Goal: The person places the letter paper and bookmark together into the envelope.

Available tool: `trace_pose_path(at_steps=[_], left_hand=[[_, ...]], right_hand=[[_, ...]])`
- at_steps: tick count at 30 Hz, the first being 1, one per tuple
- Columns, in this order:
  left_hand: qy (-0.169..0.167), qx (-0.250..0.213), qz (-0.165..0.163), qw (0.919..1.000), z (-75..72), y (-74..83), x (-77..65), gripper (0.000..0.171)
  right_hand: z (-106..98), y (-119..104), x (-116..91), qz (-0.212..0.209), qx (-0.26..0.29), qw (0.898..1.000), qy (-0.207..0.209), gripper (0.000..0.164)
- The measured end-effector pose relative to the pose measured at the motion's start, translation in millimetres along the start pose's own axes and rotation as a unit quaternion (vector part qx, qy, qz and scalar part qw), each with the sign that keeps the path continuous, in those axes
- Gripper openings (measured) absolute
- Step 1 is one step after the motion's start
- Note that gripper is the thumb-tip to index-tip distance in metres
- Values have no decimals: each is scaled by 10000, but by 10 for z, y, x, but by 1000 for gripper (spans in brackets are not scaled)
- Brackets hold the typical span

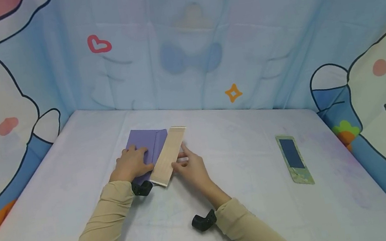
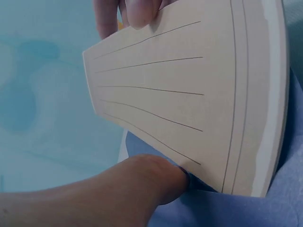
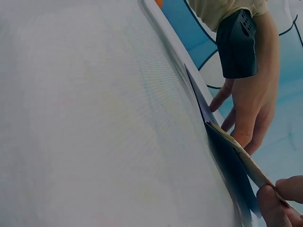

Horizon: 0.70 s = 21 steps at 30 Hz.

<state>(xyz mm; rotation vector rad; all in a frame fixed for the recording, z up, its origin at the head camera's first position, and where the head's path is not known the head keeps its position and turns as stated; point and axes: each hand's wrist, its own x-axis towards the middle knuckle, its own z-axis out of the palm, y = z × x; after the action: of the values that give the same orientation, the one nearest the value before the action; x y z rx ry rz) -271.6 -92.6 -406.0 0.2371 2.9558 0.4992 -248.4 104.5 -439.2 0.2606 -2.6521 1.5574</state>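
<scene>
A flat purple folder (image 1: pixel 147 140) with a crease near its right side lies on the table. My left hand (image 1: pixel 130 164) rests on it with spread fingers, the thumb close to a long beige lined card (image 1: pixel 169 156). That card is tilted and overlaps the folder's right part; in the left wrist view the card (image 2: pixel 151 75) shows thin dark lines and a pale band at one end. My right hand (image 1: pixel 192 168) pinches the card's right edge between thumb and fingers. In the right wrist view the card's thin edge (image 3: pixel 246 163) shows, raised at the right hand's side.
On the right part of the white-covered table (image 1: pixel 245 179) lies a pale green phone-shaped object (image 1: pixel 295 159) with a dark panel. Black wrist cameras (image 1: pixel 204 221) stick out beside both sleeves. A printed blue curtain (image 1: pixel 260 45) stands behind and at the sides.
</scene>
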Motion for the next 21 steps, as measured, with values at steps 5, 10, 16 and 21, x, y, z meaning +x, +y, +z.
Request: trace_pose_path(at_steps=[5, 10, 16, 21], left_hand=[[-1, 19, 14, 10000, -2, -2, -5, 64], [-24, 37, -12, 10000, 3, -4, 0, 65], [11, 22, 27, 10000, 7, 1, 8, 64], [2, 13, 16, 10000, 7, 12, 4, 63]], right_hand=[[30, -6, -7, 2, 45, 9999, -109, 75], [50, -21, -22, -14, 98, 9994, -334, 74], [66, -19, -32, 73, -75, 9988, -487, 75], [68, -18, -34, 184, -137, 9976, -652, 75]])
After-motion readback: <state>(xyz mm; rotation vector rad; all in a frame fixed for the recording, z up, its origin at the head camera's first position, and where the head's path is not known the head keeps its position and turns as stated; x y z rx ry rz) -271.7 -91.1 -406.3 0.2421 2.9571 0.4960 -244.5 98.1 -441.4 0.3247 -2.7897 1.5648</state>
